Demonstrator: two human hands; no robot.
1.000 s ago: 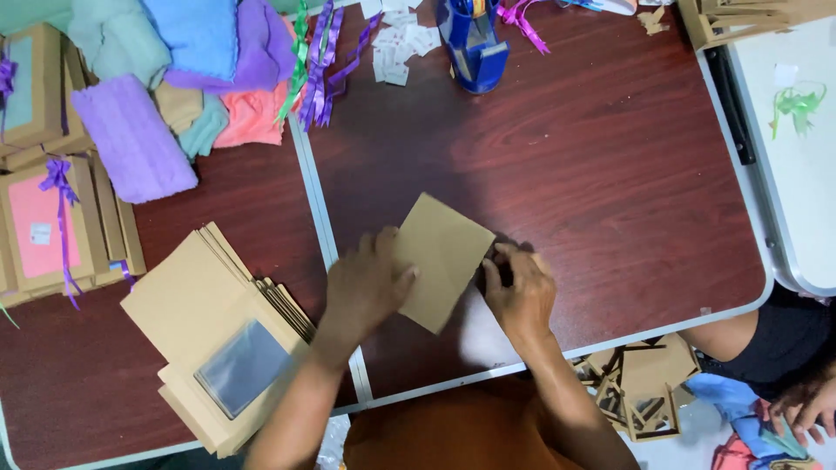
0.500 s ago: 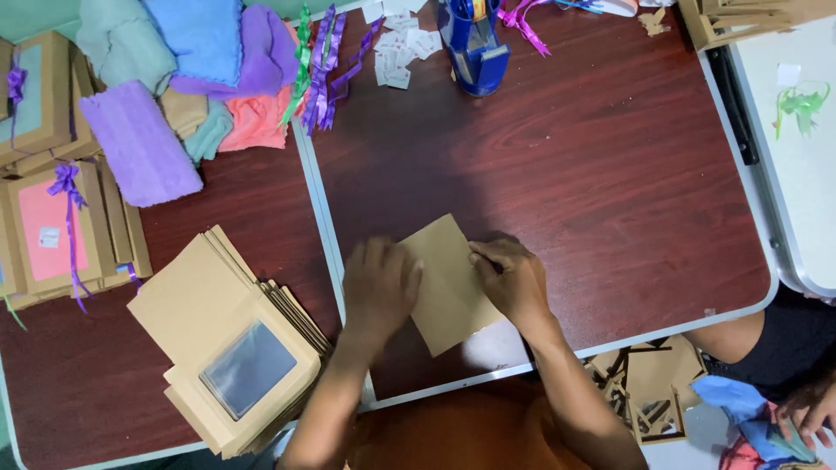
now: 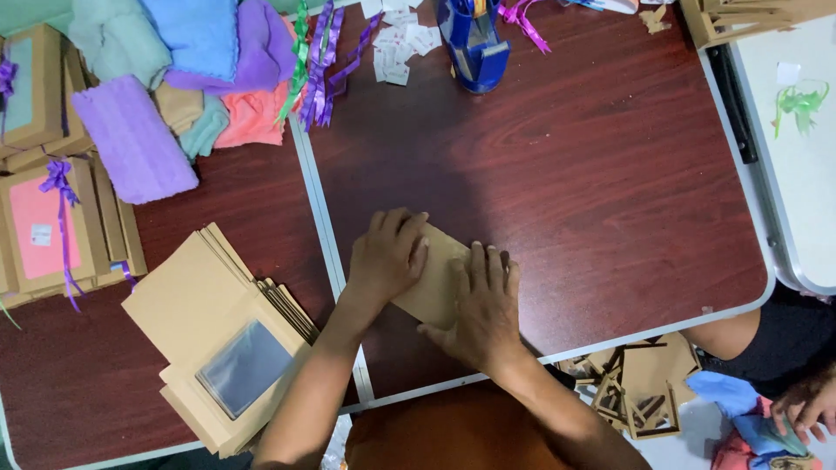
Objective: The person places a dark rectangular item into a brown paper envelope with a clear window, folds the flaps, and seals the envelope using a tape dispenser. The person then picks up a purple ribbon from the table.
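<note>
While pressed flat against the dark wooden table [image 3: 610, 174], just right of the metal table seam [image 3: 324, 235]: brown card piece [image 3: 438, 280], lying slantwise, partly covered.

Left hand [image 3: 387, 257]: palm down on the card's end nearest the seam, fingers unclenched and spread, grasping nothing.

Right hand [image 3: 481, 305]: palm down on the card's end farther from the seam, fingers extended, likewise bearing down rather than gripping.

Step, as judged: flattening or creasing the card under both palms.

Next move, as judged: calls for steady downward pressure along the fold, then a pinch at a free edge to lift.

Left of the seam, near edge: stack of flat window boxes [image 3: 218, 339].

Left of the seam, far edge: folded towels [image 3: 131, 139].

Right of the seam, far edge: blue tape dispenser [image 3: 475, 43].
</note>
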